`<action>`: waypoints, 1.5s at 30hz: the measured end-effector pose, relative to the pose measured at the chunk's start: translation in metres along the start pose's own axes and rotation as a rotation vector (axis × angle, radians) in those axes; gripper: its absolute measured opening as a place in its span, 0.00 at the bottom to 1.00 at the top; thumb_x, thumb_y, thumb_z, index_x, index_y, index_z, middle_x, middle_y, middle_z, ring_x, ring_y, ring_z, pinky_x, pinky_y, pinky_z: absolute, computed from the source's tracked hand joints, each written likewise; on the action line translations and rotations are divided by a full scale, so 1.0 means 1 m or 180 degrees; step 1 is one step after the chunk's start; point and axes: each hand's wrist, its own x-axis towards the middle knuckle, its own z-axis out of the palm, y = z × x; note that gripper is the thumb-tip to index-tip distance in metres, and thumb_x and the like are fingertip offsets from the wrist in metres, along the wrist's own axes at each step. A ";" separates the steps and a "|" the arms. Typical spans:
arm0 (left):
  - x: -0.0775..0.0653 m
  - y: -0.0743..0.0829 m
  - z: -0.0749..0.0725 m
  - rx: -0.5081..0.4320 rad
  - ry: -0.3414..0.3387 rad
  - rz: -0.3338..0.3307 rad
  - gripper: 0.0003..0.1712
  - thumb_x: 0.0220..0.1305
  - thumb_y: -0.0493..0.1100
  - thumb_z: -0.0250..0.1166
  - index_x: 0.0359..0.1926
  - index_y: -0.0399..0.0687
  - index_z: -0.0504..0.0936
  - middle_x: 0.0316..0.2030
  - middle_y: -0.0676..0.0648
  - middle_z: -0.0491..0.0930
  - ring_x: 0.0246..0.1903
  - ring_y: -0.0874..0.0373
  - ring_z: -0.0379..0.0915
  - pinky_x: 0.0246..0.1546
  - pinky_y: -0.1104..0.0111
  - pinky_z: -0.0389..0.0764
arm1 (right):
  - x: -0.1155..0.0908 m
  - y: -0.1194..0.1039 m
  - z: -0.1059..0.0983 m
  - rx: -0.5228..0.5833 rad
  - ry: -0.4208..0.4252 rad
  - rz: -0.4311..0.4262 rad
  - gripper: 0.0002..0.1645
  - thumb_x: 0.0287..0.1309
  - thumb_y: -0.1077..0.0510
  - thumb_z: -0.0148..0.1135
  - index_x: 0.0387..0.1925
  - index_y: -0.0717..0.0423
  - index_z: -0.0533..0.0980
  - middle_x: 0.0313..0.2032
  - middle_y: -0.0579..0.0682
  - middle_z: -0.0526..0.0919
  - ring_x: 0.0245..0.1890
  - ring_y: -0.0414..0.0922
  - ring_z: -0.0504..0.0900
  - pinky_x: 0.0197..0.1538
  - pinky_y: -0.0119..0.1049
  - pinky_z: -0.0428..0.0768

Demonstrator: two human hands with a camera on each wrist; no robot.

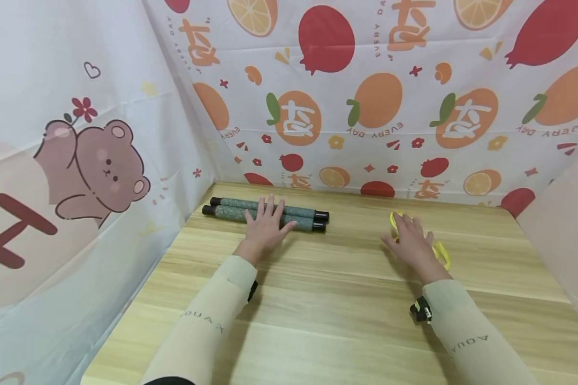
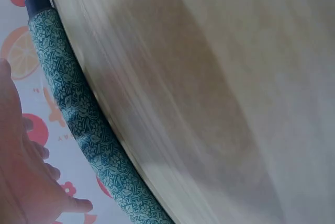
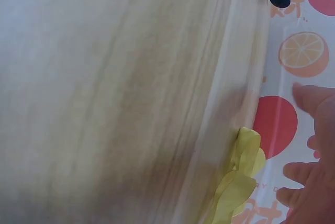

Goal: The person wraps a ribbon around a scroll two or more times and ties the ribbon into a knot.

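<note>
Two rolled scrolls with green patterned covers and black end knobs lie side by side at the back left of the table. The front scroll (image 1: 231, 214) partly hides the rear scroll (image 1: 238, 204). Over their middle is my left hand (image 1: 264, 230), fingers spread; whether it touches them I cannot tell. The left wrist view shows one patterned scroll (image 2: 78, 111) beside that hand (image 2: 26, 171). Farther right, my right hand (image 1: 411, 245) is over a yellow ribbon (image 1: 442, 254), its fingers loosely parted. In the right wrist view the ribbon (image 3: 234, 190) lies apart from the fingers.
The light wooden table (image 1: 318, 321) runs back to a fruit-print curtain (image 1: 332, 107). A white curtain with a bear print (image 1: 111, 171) hangs along the left, and a pale curtain (image 1: 568, 230) on the right. A black camera (image 1: 421, 309) is on the right wrist.
</note>
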 end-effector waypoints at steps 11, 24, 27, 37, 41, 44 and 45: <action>-0.004 0.002 0.000 -0.0048 -0.0045 0.0006 0.49 0.64 0.80 0.31 0.78 0.64 0.36 0.78 0.47 0.28 0.76 0.45 0.19 0.67 0.30 0.36 | -0.003 0.004 -0.003 -0.0032 0.0189 -0.0001 0.42 0.64 0.51 0.58 0.74 0.56 0.55 0.68 0.68 0.63 0.66 0.70 0.60 0.60 0.75 0.56; -0.010 0.010 -0.005 -0.0121 -0.0060 0.0046 0.46 0.68 0.76 0.37 0.79 0.61 0.43 0.79 0.46 0.31 0.77 0.44 0.22 0.67 0.30 0.38 | -0.009 0.008 0.002 -0.0166 -0.0067 0.0034 0.27 0.62 0.60 0.57 0.63 0.58 0.71 0.58 0.64 0.78 0.57 0.67 0.75 0.48 0.69 0.72; -0.011 0.015 -0.007 -0.0146 -0.0062 0.0070 0.46 0.68 0.76 0.37 0.78 0.61 0.45 0.79 0.46 0.32 0.77 0.44 0.23 0.67 0.30 0.38 | -0.010 0.007 0.004 -0.0198 -0.0040 -0.0043 0.24 0.60 0.62 0.58 0.59 0.59 0.75 0.53 0.62 0.81 0.53 0.64 0.79 0.46 0.66 0.75; -0.015 0.046 -0.010 -0.0240 -0.0100 0.0400 0.40 0.70 0.71 0.44 0.74 0.57 0.61 0.78 0.44 0.43 0.77 0.44 0.34 0.68 0.32 0.42 | -0.014 -0.009 0.013 -0.0112 -0.0129 -0.0251 0.07 0.59 0.59 0.62 0.33 0.55 0.84 0.33 0.51 0.85 0.33 0.47 0.80 0.38 0.47 0.78; -0.021 0.063 -0.011 -0.0341 -0.0058 0.0670 0.32 0.71 0.64 0.52 0.69 0.55 0.69 0.74 0.44 0.57 0.74 0.46 0.50 0.68 0.34 0.48 | -0.018 -0.025 0.019 0.0118 -0.0042 -0.0479 0.06 0.58 0.57 0.66 0.27 0.53 0.80 0.24 0.46 0.79 0.25 0.42 0.73 0.31 0.39 0.72; -0.028 0.078 -0.014 -0.0500 -0.0030 0.0959 0.29 0.71 0.59 0.57 0.67 0.52 0.71 0.69 0.44 0.67 0.69 0.48 0.62 0.68 0.41 0.57 | -0.021 -0.041 0.022 0.0319 -0.0061 -0.0557 0.11 0.59 0.54 0.67 0.24 0.52 0.76 0.21 0.45 0.74 0.22 0.41 0.70 0.28 0.36 0.68; -0.031 0.082 -0.015 -0.0602 -0.0046 0.1046 0.29 0.70 0.58 0.58 0.66 0.51 0.72 0.67 0.44 0.69 0.67 0.48 0.65 0.68 0.44 0.61 | -0.023 -0.047 0.022 0.0388 -0.0079 -0.0565 0.14 0.59 0.52 0.68 0.23 0.51 0.74 0.20 0.45 0.73 0.22 0.41 0.69 0.28 0.36 0.67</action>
